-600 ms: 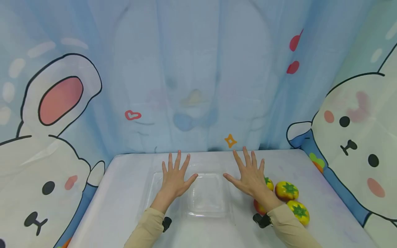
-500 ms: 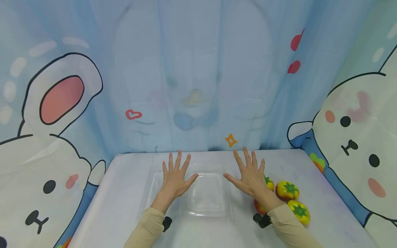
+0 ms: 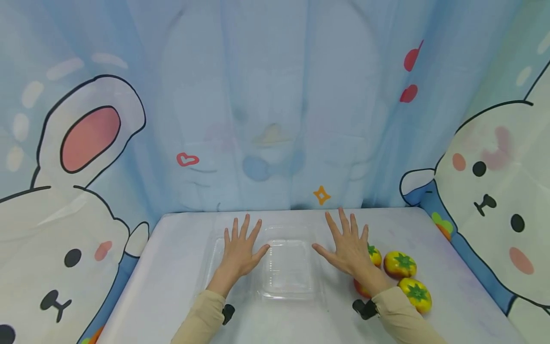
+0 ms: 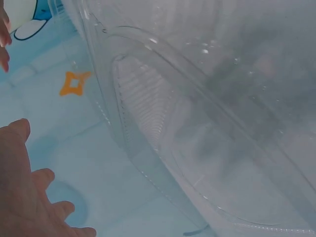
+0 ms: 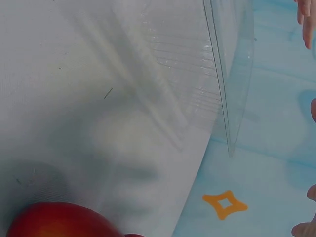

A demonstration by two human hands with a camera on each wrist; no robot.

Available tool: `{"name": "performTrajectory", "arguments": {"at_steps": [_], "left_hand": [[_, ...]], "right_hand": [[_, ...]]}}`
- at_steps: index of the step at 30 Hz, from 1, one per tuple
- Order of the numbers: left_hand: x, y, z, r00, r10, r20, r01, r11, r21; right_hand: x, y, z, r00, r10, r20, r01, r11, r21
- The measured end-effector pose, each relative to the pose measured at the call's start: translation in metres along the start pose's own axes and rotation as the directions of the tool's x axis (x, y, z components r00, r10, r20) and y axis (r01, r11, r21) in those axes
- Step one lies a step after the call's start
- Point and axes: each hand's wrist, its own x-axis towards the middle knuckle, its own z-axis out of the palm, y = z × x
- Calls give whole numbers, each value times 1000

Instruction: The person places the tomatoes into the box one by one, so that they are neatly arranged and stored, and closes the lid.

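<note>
A clear plastic box [image 3: 289,272] lies on the white table between the two hands. Its transparent walls and ridged sides [image 4: 143,98] fill much of the left wrist view. Over the box's left part, my left hand [image 3: 237,253] is held palm down with fingers spread, holding nothing. Likewise spread and holding nothing, my right hand [image 3: 349,251] is to the right of the box. Several yellow-and-red fruits with green star-shaped tops, like persimmons [image 3: 400,264], sit by the right wrist and forearm, which partly hide some. One red fruit [image 5: 61,220] shows at the bottom of the right wrist view.
The white tabletop [image 3: 172,267] runs back to a light blue curtain [image 3: 266,95] printed with cartoon rabbits, which also hangs at both sides. Dark devices [image 3: 365,309] are strapped at both wrists.
The head view has shifted slightly, so the scene sits a little farther right. Both hands have lowered a little in the picture, fingers still spread. The box and fruits stay put on the table.
</note>
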Motion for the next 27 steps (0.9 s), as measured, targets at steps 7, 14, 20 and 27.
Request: {"name": "performTrajectory", "arguments": {"at_steps": [7, 14, 20, 27], "left_hand": [[-6, -9, 4, 999, -35, 12, 35, 999, -3], [-14, -20, 11, 999, -50, 13, 50, 999, -21], [-21, -37, 14, 996, -86, -10, 86, 996, -17], [-29, -57, 9, 992, -125, -19, 124, 992, -24]], "right_hand": [[-5, 0, 6, 1000, -3, -13, 2, 1000, -24], [-12, -2, 19, 1000, 2, 30, -1, 1000, -28], [-13, -2, 23, 1000, -2, 12, 2, 1000, -25], [-13, 0, 26, 1000, -1, 16, 2, 1000, -26]]}}
